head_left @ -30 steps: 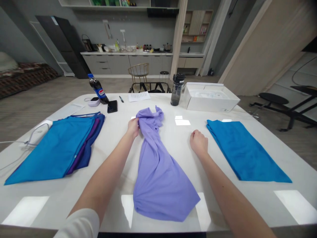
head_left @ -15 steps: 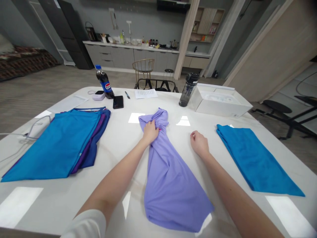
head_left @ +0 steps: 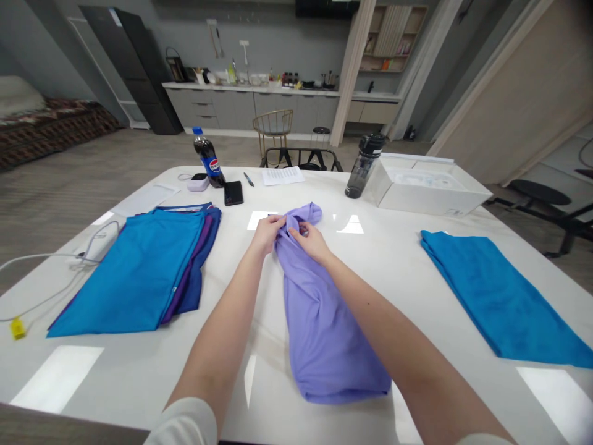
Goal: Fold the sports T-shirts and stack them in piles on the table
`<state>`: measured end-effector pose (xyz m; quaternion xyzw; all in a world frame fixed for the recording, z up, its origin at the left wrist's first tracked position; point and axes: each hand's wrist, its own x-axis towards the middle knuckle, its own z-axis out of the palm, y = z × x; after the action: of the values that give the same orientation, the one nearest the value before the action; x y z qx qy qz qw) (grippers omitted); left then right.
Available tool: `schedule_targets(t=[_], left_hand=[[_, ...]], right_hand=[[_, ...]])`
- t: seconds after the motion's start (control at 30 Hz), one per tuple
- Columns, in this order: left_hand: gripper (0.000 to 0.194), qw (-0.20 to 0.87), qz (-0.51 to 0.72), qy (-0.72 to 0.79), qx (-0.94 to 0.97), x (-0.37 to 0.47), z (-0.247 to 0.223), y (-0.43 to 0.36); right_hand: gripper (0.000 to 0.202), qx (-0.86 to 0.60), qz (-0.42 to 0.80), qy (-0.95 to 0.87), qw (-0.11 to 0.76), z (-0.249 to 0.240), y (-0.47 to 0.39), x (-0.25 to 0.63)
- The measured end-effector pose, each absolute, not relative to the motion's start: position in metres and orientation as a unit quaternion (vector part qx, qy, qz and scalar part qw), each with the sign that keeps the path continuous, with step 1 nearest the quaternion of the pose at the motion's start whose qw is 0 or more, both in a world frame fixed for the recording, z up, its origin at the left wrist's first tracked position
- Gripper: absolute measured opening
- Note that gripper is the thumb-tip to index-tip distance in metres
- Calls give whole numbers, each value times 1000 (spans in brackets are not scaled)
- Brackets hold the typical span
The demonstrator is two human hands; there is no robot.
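Observation:
A lavender cloth (head_left: 319, 334) lies lengthwise on the white table (head_left: 231, 383), wide at the near end and bunched at the far end. My left hand (head_left: 269, 233) pinches the left edge of the bunched part. Close beside it, my right hand (head_left: 312, 241) has its fingers closed on the same cloth from the right. A blue folded cloth (head_left: 504, 296) is on the right. To the left lies a stack with a blue cloth (head_left: 134, 272) on top and purple and dark blue ones under it.
Along the far side are a cola bottle (head_left: 210, 162), a phone (head_left: 233, 193), a pen (head_left: 249, 179), a paper (head_left: 283, 175), a dark tumbler (head_left: 364, 168) and a white box (head_left: 426, 188). Cables (head_left: 50, 256) and a yellow item (head_left: 17, 328) lie at the left.
My right hand has moved left from the bare table onto the lavender cloth and closed on it. My left hand has shifted slightly up and left. The cloth's near end has drawn in, and the view has shifted.

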<state>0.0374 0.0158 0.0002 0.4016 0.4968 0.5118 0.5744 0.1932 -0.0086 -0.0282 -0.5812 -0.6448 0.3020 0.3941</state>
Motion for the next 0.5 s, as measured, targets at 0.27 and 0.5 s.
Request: schedule_targets(t=[0.27,0.5], left_hand=[[21,498,700,470,202,20,3,35],[18,371,714,563,187,-53,-9,49]], right_hand=[[31,-658,151,-636,373,-19,-10,232],[42,-800,108,-496,319,-23,-44,372]])
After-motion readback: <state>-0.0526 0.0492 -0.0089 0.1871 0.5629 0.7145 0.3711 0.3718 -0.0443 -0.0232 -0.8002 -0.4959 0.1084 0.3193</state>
